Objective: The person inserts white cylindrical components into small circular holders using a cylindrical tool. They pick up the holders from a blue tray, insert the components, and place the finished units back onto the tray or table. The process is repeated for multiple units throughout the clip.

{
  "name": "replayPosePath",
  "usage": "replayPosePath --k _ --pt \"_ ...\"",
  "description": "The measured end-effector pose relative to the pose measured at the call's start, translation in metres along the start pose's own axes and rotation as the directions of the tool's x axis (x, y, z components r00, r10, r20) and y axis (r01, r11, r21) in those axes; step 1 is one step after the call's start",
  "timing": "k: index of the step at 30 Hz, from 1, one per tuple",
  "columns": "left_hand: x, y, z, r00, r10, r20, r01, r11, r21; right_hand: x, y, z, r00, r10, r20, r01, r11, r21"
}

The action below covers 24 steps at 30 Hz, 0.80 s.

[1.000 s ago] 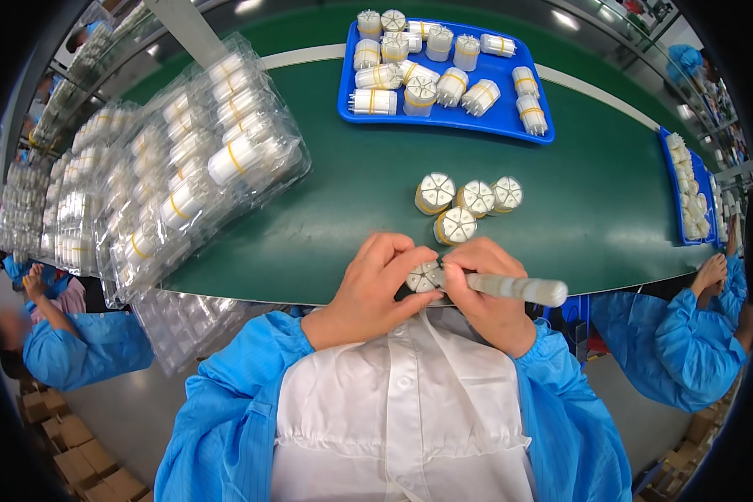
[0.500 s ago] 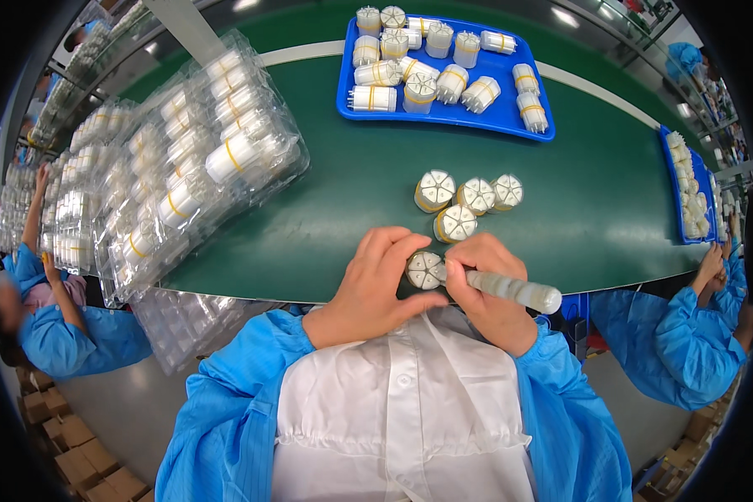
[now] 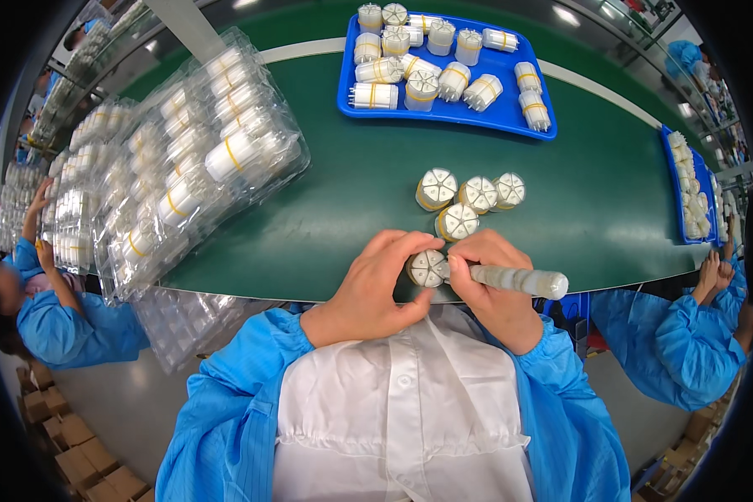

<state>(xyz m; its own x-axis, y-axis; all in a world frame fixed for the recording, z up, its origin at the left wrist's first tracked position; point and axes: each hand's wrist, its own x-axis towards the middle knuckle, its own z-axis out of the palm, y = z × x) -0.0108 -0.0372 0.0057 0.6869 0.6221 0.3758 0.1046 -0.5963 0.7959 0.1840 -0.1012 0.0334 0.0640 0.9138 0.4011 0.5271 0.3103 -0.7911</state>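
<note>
Hands [image 3: 439, 280] around white cylinder [image 3: 427, 268] (clear blister packs [image 3: 184, 159] left)

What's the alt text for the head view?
A person's left hand holds a round white bundle while the right hand presses a pale stick-shaped tool against it, above a green belt; four more bundles stand just beyond, before a blue tray.

Head-worn fisheye, looking down, close over green table [image 3: 326, 192]

Cylinders loose on the desk [image 3: 468, 201]: we count four
Cylinder in hand [image 3: 427, 268]: one
Blue trays [image 3: 443, 109]: we see two
</note>
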Motion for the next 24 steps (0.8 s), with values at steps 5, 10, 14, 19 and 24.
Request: replayPosePath --k 5,10,14,19,24 --pt "-0.007 -0.007 0.005 0.997 -0.068 -0.034 0.069 0.998 0.013 0.001 -0.001 0.000 0.999 0.019 0.029 -0.018 1.000 -0.011" --pt "-0.023 0.002 -0.021 0.990 -0.080 -0.113 0.071 0.994 -0.079 -0.006 -0.013 -0.013 0.996 -0.071 -0.056 0.066 0.994 -0.081" --pt "-0.047 0.029 -0.094 0.904 0.143 -0.403 -0.030 0.961 0.275 -0.018 -0.012 -0.016 0.999 -0.029 0.045 0.034 0.993 -0.115" --pt "-0.128 0.027 -0.210 0.570 0.246 -0.784 0.412 0.740 0.532 -0.022 -0.001 0.000 0.997 -0.047 0.068 0.049 0.998 -0.028" --pt "-0.194 0.024 -0.270 0.698 0.051 -0.714 0.643 0.396 0.656 -0.014 -0.010 0.004 0.984 -0.097 0.152 0.102 0.994 -0.030"
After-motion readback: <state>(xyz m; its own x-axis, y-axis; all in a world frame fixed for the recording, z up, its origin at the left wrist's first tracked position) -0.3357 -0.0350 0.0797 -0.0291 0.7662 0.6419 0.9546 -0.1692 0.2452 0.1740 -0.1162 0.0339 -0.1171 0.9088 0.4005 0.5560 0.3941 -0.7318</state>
